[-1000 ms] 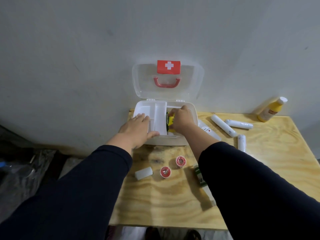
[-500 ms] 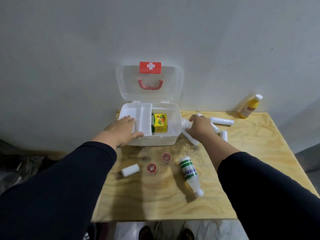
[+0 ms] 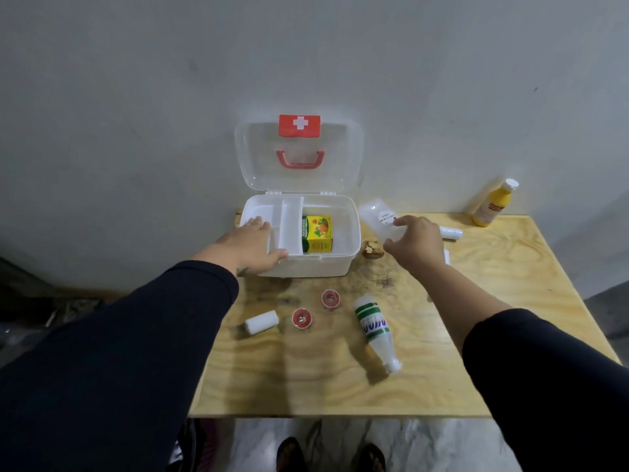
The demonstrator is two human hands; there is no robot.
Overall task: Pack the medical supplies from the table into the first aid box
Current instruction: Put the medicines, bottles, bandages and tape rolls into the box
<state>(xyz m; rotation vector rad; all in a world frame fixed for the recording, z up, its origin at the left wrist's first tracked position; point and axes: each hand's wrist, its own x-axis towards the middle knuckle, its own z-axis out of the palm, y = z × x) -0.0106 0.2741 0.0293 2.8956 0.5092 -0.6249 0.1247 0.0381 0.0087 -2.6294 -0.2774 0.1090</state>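
Observation:
The white first aid box (image 3: 347,253) stands open against the wall, its clear lid (image 3: 299,155) upright with a red cross label. A yellow-green carton (image 3: 317,234) stands inside its right compartment. My left hand (image 3: 250,245) rests flat on the box's front left rim. My right hand (image 3: 413,241) is just right of the box, shut on a white tube (image 3: 376,214) lifted off the table and tilted up to the left.
On the wooden table (image 3: 476,335) lie a white roll (image 3: 261,321), two red-rimmed tape rolls (image 3: 301,318) (image 3: 330,298), a green-striped white bottle (image 3: 374,330) and another white tube (image 3: 451,232). A yellow bottle (image 3: 492,207) leans on the wall. A brown knot (image 3: 372,249) sits beside the box.
My right hand let go of the yellow-green carton in the box, moved right, took hold of a white tube and raised it. My left hand stayed on the box.

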